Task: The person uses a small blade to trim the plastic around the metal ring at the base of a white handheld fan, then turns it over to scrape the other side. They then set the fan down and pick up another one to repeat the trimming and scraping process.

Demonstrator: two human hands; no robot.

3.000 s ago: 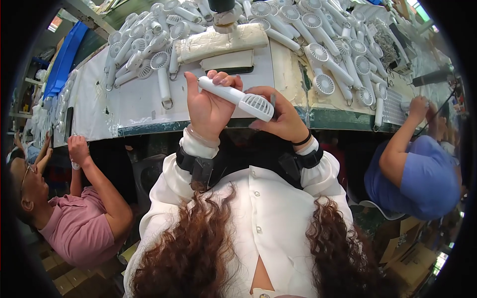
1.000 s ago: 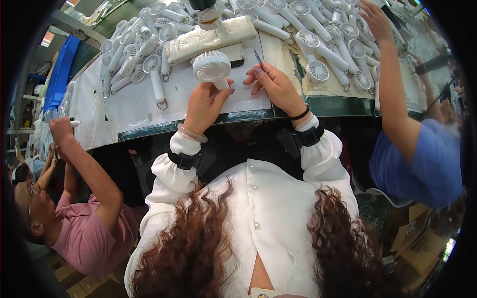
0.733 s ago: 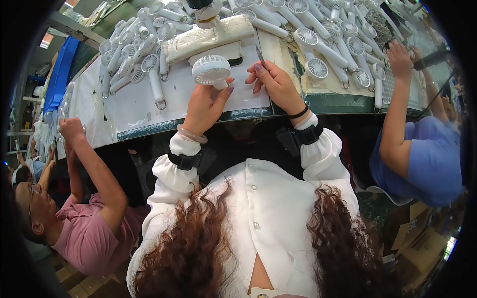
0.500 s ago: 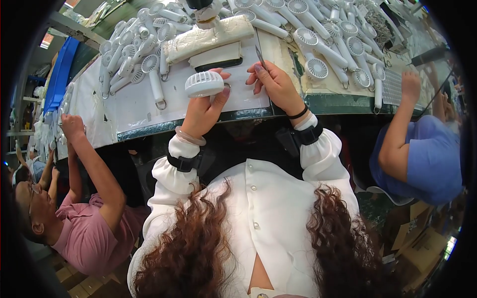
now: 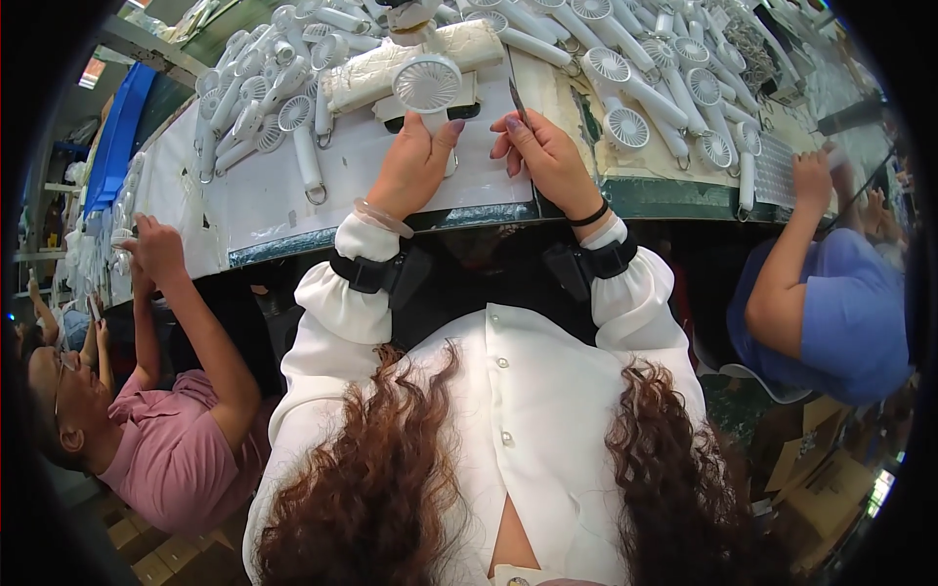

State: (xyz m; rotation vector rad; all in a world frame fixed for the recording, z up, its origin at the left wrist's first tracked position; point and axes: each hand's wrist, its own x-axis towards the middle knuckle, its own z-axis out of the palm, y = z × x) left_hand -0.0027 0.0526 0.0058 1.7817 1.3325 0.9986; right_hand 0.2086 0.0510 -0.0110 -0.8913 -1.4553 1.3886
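In my left hand [image 5: 413, 168] is a white handheld fan [image 5: 427, 84], its handle gripped between thumb and fingers. The fan's round grille stands up above my hand and faces me. A metal ring shows by the lower handle. To the right, my right hand [image 5: 549, 161] is closed on a thin, dark pointed tool [image 5: 517, 101], whose tip points up and away from me; its exact kind is not clear. Both hands are above the near edge of the white-covered table [image 5: 283, 227], apart from each other.
Many white handheld fans [image 5: 625, 130] lie heaped across the back, left and right. A white wrapped bar [image 5: 357, 86] sits behind my left hand, under a hanging tool head [image 5: 410, 18]. Co-workers sit on the left [image 5: 181, 449] and right [image 5: 840, 303]. A blue panel [image 5: 122, 137] stands far left.
The fan in my left hand has turned from lying side-on to upright, grille facing me, and moved slightly right and away. My right hand keeps the pointed tool almost in place.
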